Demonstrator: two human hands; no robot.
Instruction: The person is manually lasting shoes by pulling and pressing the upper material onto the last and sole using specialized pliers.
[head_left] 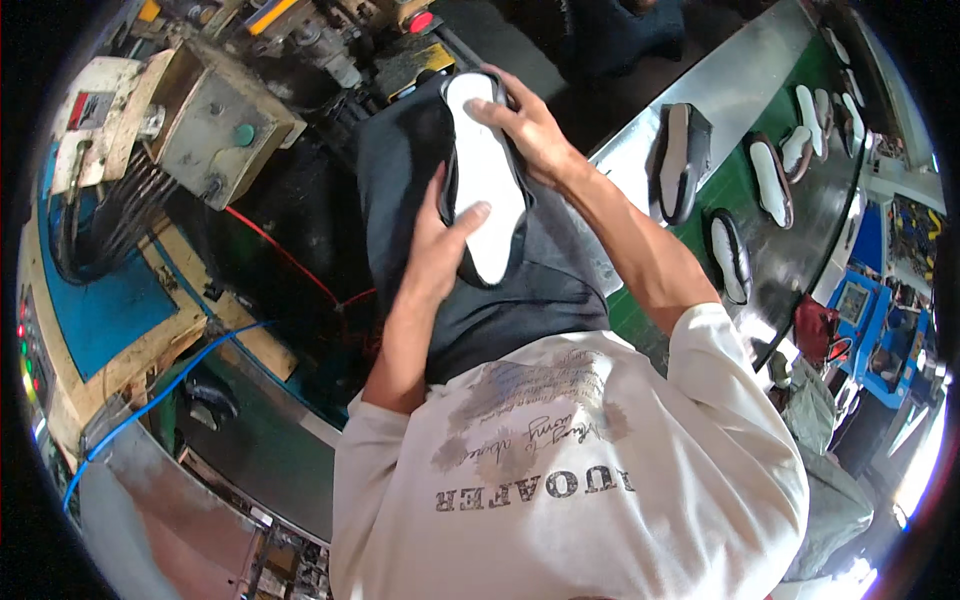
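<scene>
I hold a black shoe upper (488, 165) over my lap, its white sole side facing up. My left hand (447, 240) grips the near part from the left, with the thumb lying on the white surface. At the far end my right hand (532, 132) wraps round the right side, its thumb pressed on the white surface too. The fingers under and behind the shoe are partly hidden.
A metal-edged green conveyor (640, 335) on the right carries several shoes, among them a black one with a beige sole (676, 165). To the left stand a machine with a grey control box (220, 130) and a wooden-edged blue worktop (105, 310). A blue hose (150, 402) crosses the lower left.
</scene>
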